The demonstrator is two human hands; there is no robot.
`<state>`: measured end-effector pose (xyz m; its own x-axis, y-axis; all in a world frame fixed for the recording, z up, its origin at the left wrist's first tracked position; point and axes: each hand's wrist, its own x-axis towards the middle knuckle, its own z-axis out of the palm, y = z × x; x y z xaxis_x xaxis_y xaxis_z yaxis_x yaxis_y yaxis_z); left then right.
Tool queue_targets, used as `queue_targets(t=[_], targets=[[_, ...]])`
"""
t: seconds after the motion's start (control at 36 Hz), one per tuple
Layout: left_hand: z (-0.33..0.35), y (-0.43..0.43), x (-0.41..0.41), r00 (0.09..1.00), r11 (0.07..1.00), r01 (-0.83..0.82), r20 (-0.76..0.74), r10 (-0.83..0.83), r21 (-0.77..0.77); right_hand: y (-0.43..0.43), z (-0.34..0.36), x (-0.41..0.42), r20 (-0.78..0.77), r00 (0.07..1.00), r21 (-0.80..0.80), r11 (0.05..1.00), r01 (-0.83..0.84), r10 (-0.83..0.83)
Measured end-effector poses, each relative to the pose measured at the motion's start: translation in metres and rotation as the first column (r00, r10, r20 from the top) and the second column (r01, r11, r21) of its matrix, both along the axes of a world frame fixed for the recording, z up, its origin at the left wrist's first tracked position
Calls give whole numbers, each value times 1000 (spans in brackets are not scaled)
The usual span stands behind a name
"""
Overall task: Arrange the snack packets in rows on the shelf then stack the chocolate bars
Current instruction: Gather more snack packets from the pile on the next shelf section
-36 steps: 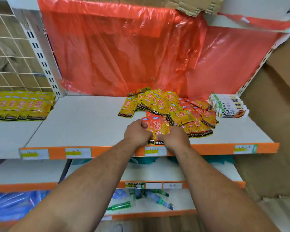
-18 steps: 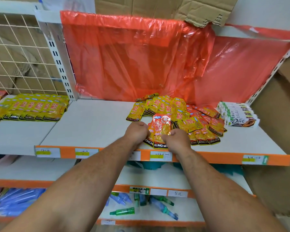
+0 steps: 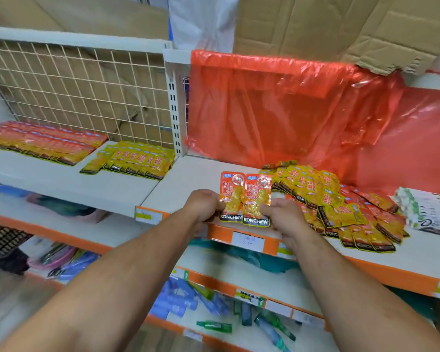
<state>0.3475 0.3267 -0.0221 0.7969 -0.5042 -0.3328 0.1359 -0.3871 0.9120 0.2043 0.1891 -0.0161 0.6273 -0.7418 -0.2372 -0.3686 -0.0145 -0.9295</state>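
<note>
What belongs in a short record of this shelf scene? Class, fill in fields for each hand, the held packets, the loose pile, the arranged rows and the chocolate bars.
left hand: grips the left edge of the held packets
right hand: grips their right edge
held packets: orange, two showing side by side, upright, over the shelf front
loose pile: yellow and orange packets heaped right of the hands
arranged rows: yellow rows, then red rows further left, lying flat
chocolate bars: far right, beyond the loose pile, blurred

Orange-and-yellow snack packets (image 3: 245, 199) with black bands, red plastic sheet (image 3: 277, 110), white wire grid (image 3: 74, 90).
</note>
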Motion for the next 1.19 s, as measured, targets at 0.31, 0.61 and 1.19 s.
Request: queue_targets(t=[0.31,0.61,1.19], targets=[[10,108,54,993,990,-112,-42,109,-84,92,11,77,-3,988,-35,987,-156,156],[23,252,135,985,981,-174,-1,175,-85,229,15,173,0,973,-72,971,-229,229],[10,416,259,911,904,-407,19,413,-129,365,3,338,27,912,-82,910,-406,409]])
